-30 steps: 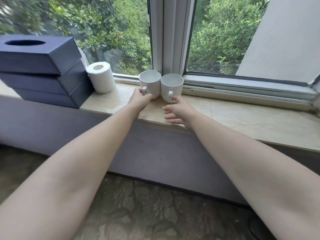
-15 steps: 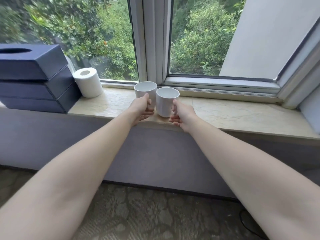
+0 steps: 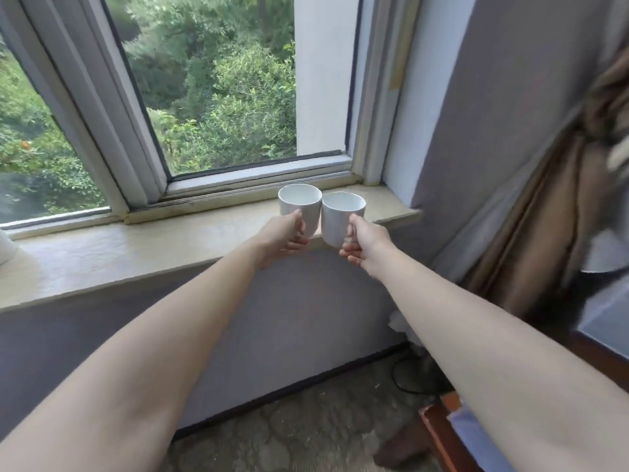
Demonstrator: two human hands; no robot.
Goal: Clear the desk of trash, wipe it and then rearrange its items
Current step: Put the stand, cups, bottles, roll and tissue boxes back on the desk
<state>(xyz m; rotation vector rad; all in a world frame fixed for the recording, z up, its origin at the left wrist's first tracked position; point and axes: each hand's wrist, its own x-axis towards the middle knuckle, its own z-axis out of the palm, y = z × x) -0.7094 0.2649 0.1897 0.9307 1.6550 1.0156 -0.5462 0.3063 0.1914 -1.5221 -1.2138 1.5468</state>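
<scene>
Closest to me, both bare forearms reach forward over the patterned carpet (image 3: 306,434), where a dark cable (image 3: 405,383) loops near the foot of the grey wall (image 3: 306,318). At the end of my left arm, the left hand (image 3: 282,238) has its fingers curled in tight around the handle side of the left mug (image 3: 301,206), thumb lying up against the mug's wall. My right hand (image 3: 366,247) grips the right mug (image 3: 342,216) the same way: thumb on top, fingers folded under. The handle itself is hidden behind the hand.

Both white mugs stand upright, mouths up, side by side and touching or very nearly so, at the front edge of the pale stone sill (image 3: 136,247), towards its right end. The right mug's base shows against the wall beneath the sill's edge. I cannot tell if the left mug sits on the stone.

To the right hangs a brown curtain (image 3: 544,216). At the far left edge, a sliver of a white paper roll (image 3: 5,247) rests on the sill. Beyond are the grey window frame (image 3: 112,131) and green trees (image 3: 221,97) outside.
</scene>
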